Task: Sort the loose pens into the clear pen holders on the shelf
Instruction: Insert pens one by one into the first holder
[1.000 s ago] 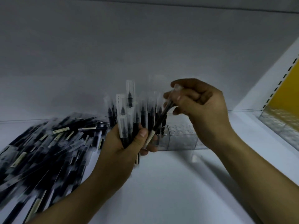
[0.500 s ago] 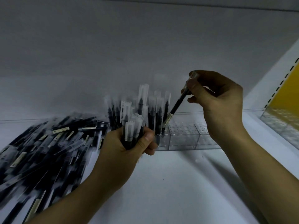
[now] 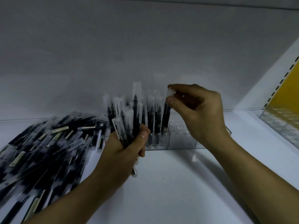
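Pens with clear caps and dark barrels are gripped as a bundle [image 3: 129,126] in the curled fingers of the left hand [image 3: 123,152], nearest the camera. The caps are fanned unevenly above the knuckles. A slip is judged possible here: the bundle is thick, and some lower ends already protrude beneath the palm.

Beyond the left thumb, a single pen [image 3: 166,113] is pinched at its cap between the thumb and forefinger of the right hand [image 3: 199,113]. It is held near upright over a clear pen holder [image 3: 182,143] directly below those fingertips. Whether its lower end is seated in a hole cannot be told. A missed hole is judged the main risk. With only the cap end held, the barrel could swing into the standing pens [image 3: 153,123] just beside it, or the cap could pull off.

The pens look slim, smooth and light, with pale label strips on many barrels. A heap of loose pens [image 3: 48,151] is spread over the white shelf [image 3: 178,183], outward of the back of the left hand.
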`<state>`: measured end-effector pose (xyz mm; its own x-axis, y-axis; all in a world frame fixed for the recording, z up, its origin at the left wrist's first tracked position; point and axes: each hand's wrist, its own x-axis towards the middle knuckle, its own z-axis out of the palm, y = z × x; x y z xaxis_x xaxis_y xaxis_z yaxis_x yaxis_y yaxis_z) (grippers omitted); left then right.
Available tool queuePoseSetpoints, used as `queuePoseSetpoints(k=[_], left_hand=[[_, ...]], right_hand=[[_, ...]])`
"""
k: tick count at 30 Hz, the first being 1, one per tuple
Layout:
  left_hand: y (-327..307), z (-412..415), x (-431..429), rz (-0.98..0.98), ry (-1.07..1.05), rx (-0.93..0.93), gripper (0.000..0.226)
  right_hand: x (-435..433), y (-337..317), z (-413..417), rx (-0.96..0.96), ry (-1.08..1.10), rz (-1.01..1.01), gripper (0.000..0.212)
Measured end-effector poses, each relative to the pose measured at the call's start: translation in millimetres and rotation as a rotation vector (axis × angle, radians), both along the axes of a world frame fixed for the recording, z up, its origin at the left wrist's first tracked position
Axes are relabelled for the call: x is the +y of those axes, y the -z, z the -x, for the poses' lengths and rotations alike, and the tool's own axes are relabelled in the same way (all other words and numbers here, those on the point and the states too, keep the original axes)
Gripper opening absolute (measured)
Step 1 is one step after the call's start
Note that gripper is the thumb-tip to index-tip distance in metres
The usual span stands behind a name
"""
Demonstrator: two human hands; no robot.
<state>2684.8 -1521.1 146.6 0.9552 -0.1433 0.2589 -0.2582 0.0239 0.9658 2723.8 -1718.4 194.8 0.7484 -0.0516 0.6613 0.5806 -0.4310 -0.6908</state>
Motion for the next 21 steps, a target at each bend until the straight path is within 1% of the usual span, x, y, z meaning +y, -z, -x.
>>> queuePoseSetpoints(k=[4,5,9,11,13,16,18,21], left_hand=[[-0.4,1.4,-0.2,-0.002,0.073,0.001,0.011],[-1.1,2.1,-0.5,0.004,0.094,-0.014,0.009],[-3.1,4.1,-2.9,-0.052,0.109,-0.063,0.023],[-4.1,4.5,-3.5,-0.080,0.107,-0.073,0.022],[-8.0,6.0,-4.8,-0.059,0.111,-0.074,0.021],[-10.2,8.3,-6.5,-0.027,0.124,-0.052,0.020],[-8.4,8.6,-5.8,-0.037,0.152,-0.049,0.015],[-9.0,9.6,-7.1,-0.062,0.179,-0.040,0.015]], right_hand=[[1.7,1.3,1.9,-0.015,0.036,0.132,0.034],[2.3,0.7,2.6,-0.011,0.041,0.156,0.034],[1.0,-1.0,4.6,-0.013,0.063,0.204,0.033],[0.8,-1.5,5.1,-0.047,0.107,0.225,0.031],[1.2,-2.5,6.8,-0.092,0.125,0.202,0.028],[1.9,-5.4,11.5,-0.108,0.028,0.121,0.023],[3.5,-5.3,13.2,-0.063,-0.081,0.088,0.025],[6.6,-3.7,12.7,0.015,-0.243,0.010,0.028]])
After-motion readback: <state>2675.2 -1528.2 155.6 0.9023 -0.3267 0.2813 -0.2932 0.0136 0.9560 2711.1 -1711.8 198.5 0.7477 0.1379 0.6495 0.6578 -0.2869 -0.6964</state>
